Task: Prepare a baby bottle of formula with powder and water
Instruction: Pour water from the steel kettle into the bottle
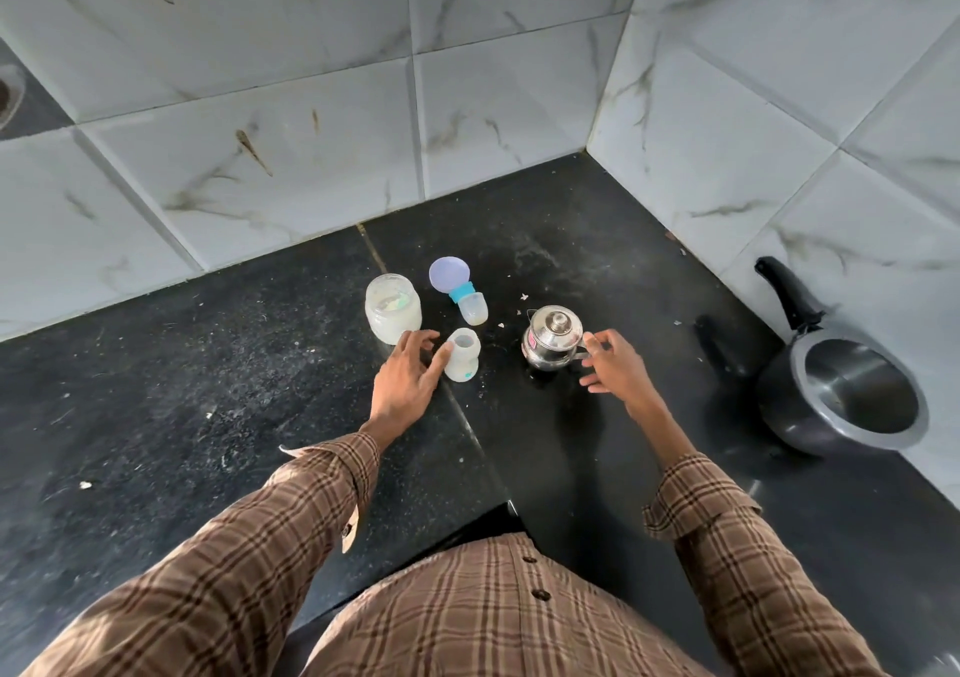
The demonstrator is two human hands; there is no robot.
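Nearest you, your checked sleeves reach out over the black counter (156, 364). Take the bottle (462, 354) as the landmark: it stands upright and uncapped, near the middle of the counter.

Your left hand (408, 383) lies just left of the bottle, fingers spread and relaxed, gripping nothing; its thumb touches or nearly touches the bottle's side, and you cannot tell which from this angle.

Right of the bottle, a little apart, stands the steel kettle (551, 337) with its lid on. Your right hand (615, 367) is just right of the kettle, fingers loosely fanned. The fingertips are at the handle, but whether they have closed round it cannot be told.

Just behind the bottle and to its left, the jar (393, 307) stands open with pale powder inside, its base close to your left fingertips. Behind the bottle, slightly right, the teat (470, 306) with its blue ring lies on its side, a lilac cap (448, 275) touching its far end.

Well to the right of the bottle, against the tiled wall (779, 131), a dark pot (844, 396) leans with its mouth tipped toward you, handle pointing up the wall.
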